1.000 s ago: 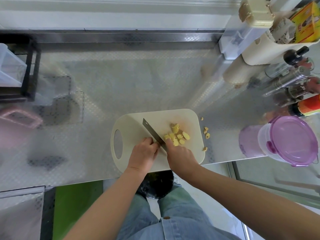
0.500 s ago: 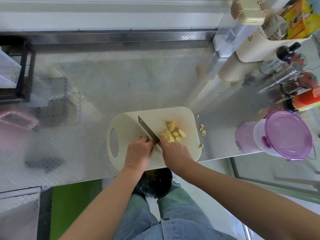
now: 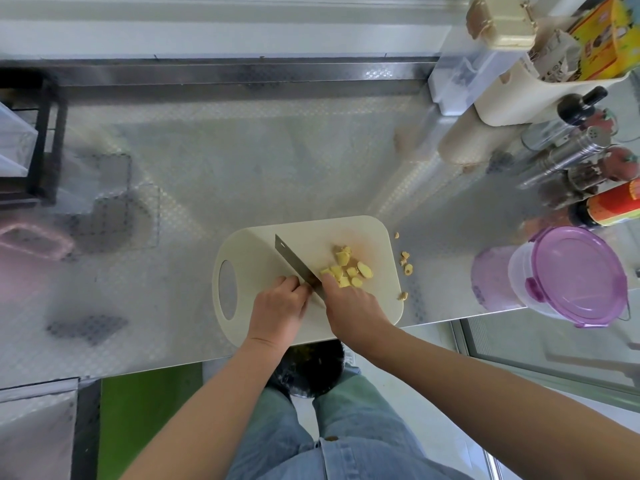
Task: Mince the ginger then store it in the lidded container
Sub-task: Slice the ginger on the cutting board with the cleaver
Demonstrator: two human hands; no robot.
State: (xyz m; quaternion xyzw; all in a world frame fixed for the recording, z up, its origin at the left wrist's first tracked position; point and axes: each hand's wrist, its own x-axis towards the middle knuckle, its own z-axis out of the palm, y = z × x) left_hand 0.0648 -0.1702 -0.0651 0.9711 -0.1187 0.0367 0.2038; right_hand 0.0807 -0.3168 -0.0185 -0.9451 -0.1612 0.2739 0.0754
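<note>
An embossed steel counter [image 3: 242,168] filled most of the frame, with a green floor patch [image 3: 145,410] at the lower left. On the cream cutting board [image 3: 249,251] at the centre, the ginger pieces [image 3: 343,268] lay just right of the knife [image 3: 294,261]. The right hand [image 3: 349,306] was wrapped around its handle. The left hand [image 3: 277,306] had its fingers curled beside the blade; whether they pinched anything could not be told. The purple-lidded container [image 3: 575,275] stood closed at the right edge.
</note>
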